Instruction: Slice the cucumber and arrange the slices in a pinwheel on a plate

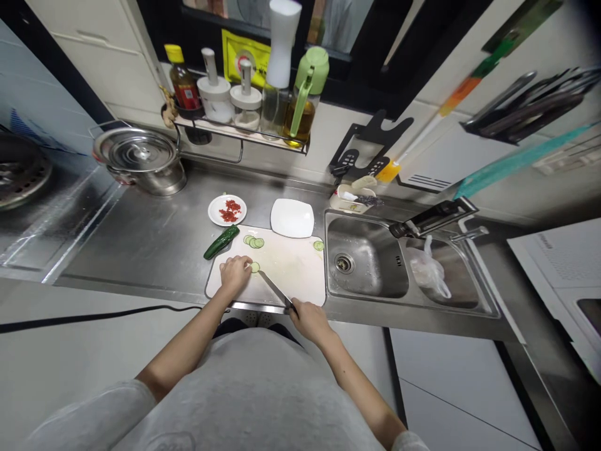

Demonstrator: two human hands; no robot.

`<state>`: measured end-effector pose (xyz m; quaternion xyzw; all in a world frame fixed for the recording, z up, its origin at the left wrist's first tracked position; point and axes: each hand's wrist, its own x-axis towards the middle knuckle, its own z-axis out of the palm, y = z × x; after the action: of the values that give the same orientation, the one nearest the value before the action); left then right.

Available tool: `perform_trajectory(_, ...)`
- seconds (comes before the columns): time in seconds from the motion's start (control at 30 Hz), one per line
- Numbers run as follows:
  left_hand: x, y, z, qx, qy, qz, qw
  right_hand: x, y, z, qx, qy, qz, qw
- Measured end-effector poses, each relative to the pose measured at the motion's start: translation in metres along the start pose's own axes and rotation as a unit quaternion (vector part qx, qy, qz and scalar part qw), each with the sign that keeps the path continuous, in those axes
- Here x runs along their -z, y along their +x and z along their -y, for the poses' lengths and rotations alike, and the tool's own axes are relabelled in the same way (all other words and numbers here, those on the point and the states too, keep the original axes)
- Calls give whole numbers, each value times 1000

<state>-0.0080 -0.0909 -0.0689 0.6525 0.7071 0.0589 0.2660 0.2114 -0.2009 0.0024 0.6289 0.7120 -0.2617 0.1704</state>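
On the white cutting board [291, 269], my left hand [235, 274] has its fingers curled together at the edge of a round cucumber slice [255, 267]. My right hand [310, 319] is wrapped round the black handle of a kitchen knife [275, 288]. The blade lies low over the board, its tip close to that slice. Several overlapping cucumber slices [254, 242] rest near the board's far left. More slices [318, 245] lie at its far right corner. A dark green cucumber piece [221, 242] sits across the board's upper left edge.
Behind the board stand a white plate [213, 210] of chopped red pieces [230, 211] and a square white dish [292, 218]. To the right is a steel sink [366, 275]. A lidded steel pot [154, 169] stands far left, below a rack [277, 141] of seasonings.
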Motion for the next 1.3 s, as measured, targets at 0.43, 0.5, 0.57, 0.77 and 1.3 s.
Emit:
perform_trajectory(0.43, 0, 2, 1, -5, -3, 2, 1000, -4, 3, 18, -18, 8, 14, 1000)
perform_trajectory(0.5, 0, 2, 0, -5, -4, 2, 1000, -1, 5, 20, -18, 9, 17, 1000)
perform_trajectory(0.57, 0, 2, 0, -4, -5, 2, 1000, 2, 8, 23, -18, 11, 22, 1000)
perform_trajectory(0.77, 0, 3, 1, 1, -4, 8, 1000, 7, 18, 27, -9, 1, 16, 1000)
perform_trajectory(1.3, -2, 3, 1, 1, -2, 9, 1000, 9, 26, 29, -9, -5, 25, 1000)
